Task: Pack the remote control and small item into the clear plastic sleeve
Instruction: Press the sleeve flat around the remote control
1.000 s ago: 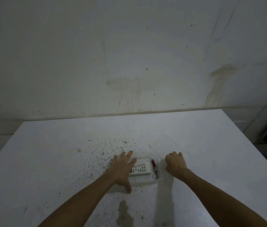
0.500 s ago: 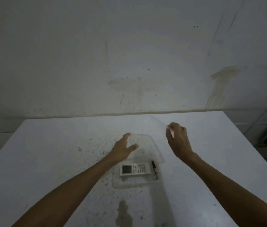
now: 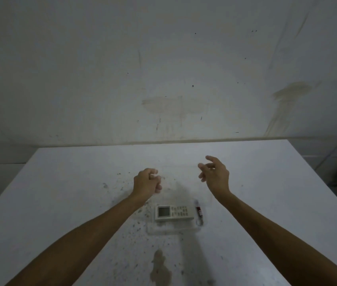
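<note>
Both hands are seen raised farther beyond the remote control than half a second ago, and the clear plastic sleeve, then draped over the remote's far side, is now drawn up and stretched between them.

Largest in view, the stained grey wall is shown behind the white table, whose top is marked with dark specks left of the remote and a brown stain on its near side. The left hand is held closed in a fist just beyond the remote's left end, apparently pinching a sleeve edge; the right hand is held loosely open beyond the remote's right end, and whether film is gripped there cannot be told. The remote is laid flat with its screen to the left, on what looks like the sleeve's lower sheet. The small item, a slim red-and-silver piece, is placed just beside the remote's right end.

The step in hand is judged to be opening the sleeve. For the next move, the mouth would need to be kept spread while both objects are slid inside.
</note>
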